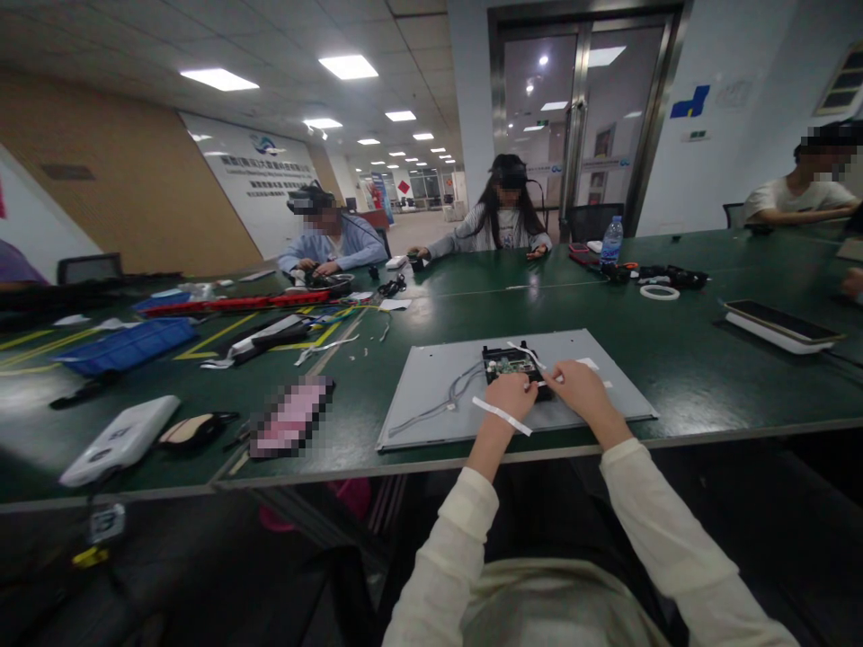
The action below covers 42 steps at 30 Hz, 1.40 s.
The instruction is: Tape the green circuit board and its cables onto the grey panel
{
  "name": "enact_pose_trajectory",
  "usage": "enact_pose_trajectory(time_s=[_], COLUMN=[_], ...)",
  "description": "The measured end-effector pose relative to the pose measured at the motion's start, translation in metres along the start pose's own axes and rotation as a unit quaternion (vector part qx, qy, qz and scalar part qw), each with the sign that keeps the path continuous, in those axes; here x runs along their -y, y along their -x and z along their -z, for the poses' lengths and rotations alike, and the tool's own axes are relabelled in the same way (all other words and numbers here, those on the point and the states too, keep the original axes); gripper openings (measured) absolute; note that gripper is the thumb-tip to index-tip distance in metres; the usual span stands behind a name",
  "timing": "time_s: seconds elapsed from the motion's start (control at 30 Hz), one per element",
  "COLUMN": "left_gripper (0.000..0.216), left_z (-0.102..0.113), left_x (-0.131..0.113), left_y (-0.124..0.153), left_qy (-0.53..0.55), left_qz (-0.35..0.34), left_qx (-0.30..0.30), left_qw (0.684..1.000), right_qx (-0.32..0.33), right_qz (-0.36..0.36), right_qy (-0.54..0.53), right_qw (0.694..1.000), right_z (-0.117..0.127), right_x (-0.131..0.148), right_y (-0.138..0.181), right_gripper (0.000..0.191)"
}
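Note:
A green circuit board (511,367) in a black frame (486,352) lies on a flat grey panel (431,377) in front of me. Over the near side of the frame, my left hand (509,397) is closed, its fingertips partly hidden. A white strip (502,416) crosses that wrist. From the right, my right hand (581,388) pinches at a bit of white tape between the two hands' fingertips. Another white strip (526,353) runs over the board towards the right fingers. Grey cables (462,385) trail left from the board across the panel.
To the left lie a pink phone (289,418), a computer mouse (192,429), a white device (121,438) and a blue tray (128,346). On the right are a tape roll (659,292), a bottle (611,241) and a white-and-black device (782,323). Other people sit around the table.

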<state>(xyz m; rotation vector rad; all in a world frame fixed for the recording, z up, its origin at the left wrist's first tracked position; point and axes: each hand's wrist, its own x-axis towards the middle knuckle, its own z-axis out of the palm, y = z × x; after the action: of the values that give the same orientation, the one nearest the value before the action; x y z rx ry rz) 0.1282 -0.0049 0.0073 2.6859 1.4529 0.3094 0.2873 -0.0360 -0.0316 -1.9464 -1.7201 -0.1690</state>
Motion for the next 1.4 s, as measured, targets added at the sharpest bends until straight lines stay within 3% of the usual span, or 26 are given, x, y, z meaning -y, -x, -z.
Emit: enact_pose_trajectory(time_s=[0.37, 0.67, 0.83, 1.0, 1.1, 1.3, 1.4], left_gripper=[0.044, 0.038, 0.034, 0.031, 0.034, 0.026, 0.032], left_z=[0.004, 0.009, 0.008, 0.007, 0.006, 0.010, 0.010], left_x=[0.004, 0.013, 0.013, 0.015, 0.015, 0.017, 0.018], left_y=[-0.005, 0.004, 0.006, 0.006, 0.007, 0.004, 0.002], left_qy=[-0.033, -0.031, -0.023, -0.013, -0.013, -0.003, -0.005], left_qz=[0.051, 0.014, 0.027, 0.034, 0.043, 0.015, 0.023], left_qx=[0.009, 0.028, 0.016, -0.001, -0.005, 0.040, 0.042], left_qw=[0.998, 0.999, 0.999, 0.999, 0.999, 0.999, 0.999], right_qx=[0.009, 0.003, -0.062, -0.080, -0.045, 0.097, 0.160], right_qz=[-0.021, -0.051, -0.004, 0.083, 0.046, 0.005, 0.008], right_qy=[0.032, 0.051, -0.065, -0.229, -0.296, -0.367, -0.433], right_qw=[0.999, 0.997, 0.996, 0.967, 0.953, 0.925, 0.887], right_z=[0.000, 0.003, 0.012, 0.028, 0.039, 0.051, 0.049], right_x=[-0.001, 0.002, 0.005, 0.029, 0.049, 0.079, 0.086], right_y=[0.003, 0.005, 0.003, 0.012, 0.027, 0.061, 0.069], right_gripper=[0.011, 0.008, 0.018, 0.024, 0.029, 0.026, 0.029])
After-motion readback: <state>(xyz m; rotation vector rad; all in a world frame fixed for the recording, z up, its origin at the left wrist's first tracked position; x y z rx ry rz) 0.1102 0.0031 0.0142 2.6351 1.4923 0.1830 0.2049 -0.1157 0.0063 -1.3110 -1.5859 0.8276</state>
